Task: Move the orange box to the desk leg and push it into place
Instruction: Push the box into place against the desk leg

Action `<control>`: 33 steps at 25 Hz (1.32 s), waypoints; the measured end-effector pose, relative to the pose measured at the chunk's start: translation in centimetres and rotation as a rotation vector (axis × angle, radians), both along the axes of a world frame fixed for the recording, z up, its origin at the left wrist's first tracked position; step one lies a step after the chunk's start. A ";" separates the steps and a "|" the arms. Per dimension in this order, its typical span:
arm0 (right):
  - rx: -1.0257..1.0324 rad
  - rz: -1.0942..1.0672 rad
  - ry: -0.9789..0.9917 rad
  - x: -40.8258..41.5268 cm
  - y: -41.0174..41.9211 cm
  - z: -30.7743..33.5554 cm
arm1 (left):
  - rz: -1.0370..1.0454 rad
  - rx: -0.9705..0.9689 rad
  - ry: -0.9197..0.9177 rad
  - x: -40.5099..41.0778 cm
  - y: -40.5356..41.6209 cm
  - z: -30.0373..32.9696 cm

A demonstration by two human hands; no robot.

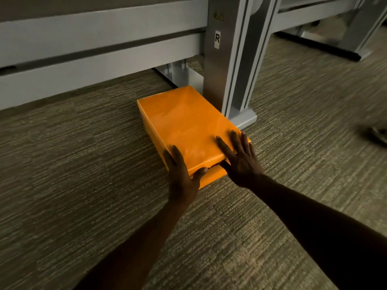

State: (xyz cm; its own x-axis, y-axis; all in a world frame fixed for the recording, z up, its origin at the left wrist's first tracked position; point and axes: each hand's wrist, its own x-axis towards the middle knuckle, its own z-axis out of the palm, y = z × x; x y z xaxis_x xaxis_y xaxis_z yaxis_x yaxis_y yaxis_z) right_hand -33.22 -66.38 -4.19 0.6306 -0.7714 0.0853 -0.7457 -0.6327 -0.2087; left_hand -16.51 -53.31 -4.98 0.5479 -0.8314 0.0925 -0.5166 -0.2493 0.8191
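Observation:
The orange box [184, 122] lies flat on the carpet, its right long side against the foot of the grey metal desk leg [228, 65], which bears an "R" label. My left hand [182, 174] grips the box's near left corner, fingers on the lid and thumb on the near end. My right hand [240, 162] lies spread on the near right corner of the lid, its thumb tucked under the lid's edge. The lid sits slightly raised at the near end.
Grey horizontal rails [94, 59] of the desk frame run along the left, low over the brown carpet [83, 164]. A second desk leg with a black foot [354, 38] stands at the far right. A blurred dark object [377, 132] lies at the right edge.

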 end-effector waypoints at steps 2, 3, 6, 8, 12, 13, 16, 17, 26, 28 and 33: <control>0.005 -0.030 0.040 0.1 -0.8 0.4 | -0.035 0.028 -0.024 0.1 -0.7 0.0; -0.004 -0.045 0.027 0.3 -0.6 0.4 | -0.042 0.037 -0.028 0.1 -0.9 -0.1; -0.068 0.033 -0.054 0.9 1.4 -0.4 | -0.036 0.022 -0.018 0.2 -0.7 -0.6; -0.053 0.082 -0.062 1.2 1.9 -0.7 | -0.035 0.011 -0.022 0.3 -0.7 -0.8; 0.030 0.065 -0.056 2.0 0.6 0.2 | -0.061 0.042 -0.031 1.0 -1.7 -0.2; 0.045 0.067 -0.048 2.3 0.3 0.5 | -0.071 0.066 -0.056 1.3 -2.1 0.1; 0.059 0.030 0.027 3.1 -0.4 1.3 | -0.076 0.200 -0.114 1.8 -3.1 1.2; 0.047 -0.009 0.054 3.3 -0.4 1.8 | -0.052 0.237 -0.109 1.6 -3.3 1.6; -0.133 0.006 -0.020 3.2 1.2 1.6 | 0.027 0.141 -0.163 -0.5 -2.1 1.3; -0.122 0.003 0.020 3.0 0.8 1.5 | 0.004 0.138 -0.164 -0.4 -2.2 1.3; -0.105 0.006 0.014 3.3 2.1 1.8 | -0.028 0.106 -0.055 0.2 -1.9 1.5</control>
State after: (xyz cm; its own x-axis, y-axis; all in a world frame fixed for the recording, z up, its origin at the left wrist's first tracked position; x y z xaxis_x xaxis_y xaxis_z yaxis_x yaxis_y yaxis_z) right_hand -29.90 -64.32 -2.42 0.6367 -0.7550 0.1566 -0.7445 -0.6548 -0.1302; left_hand -16.36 -55.25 -3.45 0.5210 -0.8529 0.0327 -0.5677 -0.3177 0.7594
